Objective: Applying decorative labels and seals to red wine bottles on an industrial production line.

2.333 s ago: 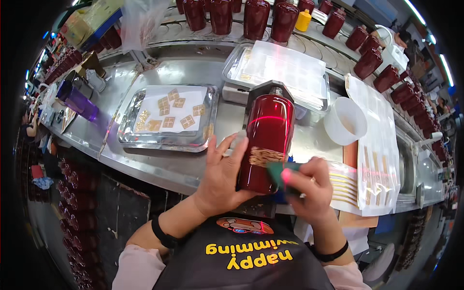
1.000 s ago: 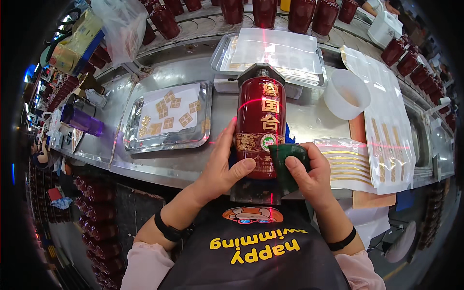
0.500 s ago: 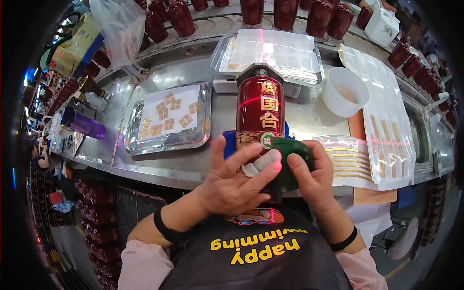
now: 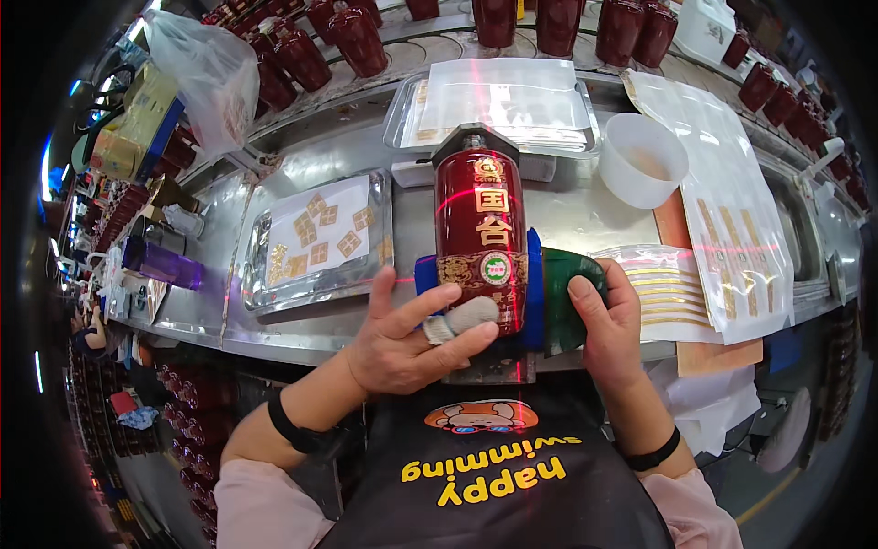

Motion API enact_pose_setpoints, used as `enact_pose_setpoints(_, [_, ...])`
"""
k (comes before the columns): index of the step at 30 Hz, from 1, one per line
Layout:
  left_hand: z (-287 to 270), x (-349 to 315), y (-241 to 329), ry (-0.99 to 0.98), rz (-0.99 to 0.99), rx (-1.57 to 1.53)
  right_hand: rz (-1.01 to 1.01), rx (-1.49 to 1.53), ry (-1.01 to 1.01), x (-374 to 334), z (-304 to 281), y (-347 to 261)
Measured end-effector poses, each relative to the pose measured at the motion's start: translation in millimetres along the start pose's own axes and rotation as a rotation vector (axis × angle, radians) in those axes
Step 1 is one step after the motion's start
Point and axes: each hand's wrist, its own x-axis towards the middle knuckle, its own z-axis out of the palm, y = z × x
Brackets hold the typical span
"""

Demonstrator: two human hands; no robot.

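A dark red bottle (image 4: 479, 206) with gold lettering lies in a blue cradle (image 4: 534, 302), its neck end pointing away from me. Around its lower part runs a patterned gold band with a round green-and-white seal (image 4: 494, 268). My left hand (image 4: 407, 334) is beside the bottle's near end, fingers spread, a whitish cloth cot (image 4: 465, 317) on one finger. Its fingertips overlap the bottle; contact is unclear. Just right of the cradle, my right hand (image 4: 608, 320) grips a dark green scraper-like plate (image 4: 569, 297) between thumb and fingers.
To the left, a metal tray (image 4: 315, 302) holds small gold square labels on white paper. A metal tray (image 4: 590, 137) with white sheets stands behind the bottle. On the right are a white bowl (image 4: 643, 162), gold strips (image 4: 649, 291) and a long label sheet (image 4: 732, 210). Red bottles (image 4: 357, 41) line the back.
My hands have moved apart; the green plate has shifted right, off the bottle's lower end. More of the bottle's band and seal shows. The whole view has shifted slightly.
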Motion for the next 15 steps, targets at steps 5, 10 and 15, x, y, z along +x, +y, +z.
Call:
enact_pose_setpoints(5, [14, 31, -6, -0.008, 0.141, -0.024, -0.005, -0.036, -0.008, 2, -3, -1])
enact_pose_setpoints(10, [23, 37, -5, 0.043, 0.166, -0.069, 0.012, -0.066, -0.014, 3, -7, 0])
enact_pose_setpoints(15, [19, 6, 4, 0.084, -0.027, -0.100, 0.038, -0.105, -0.040, 3, -8, 2])
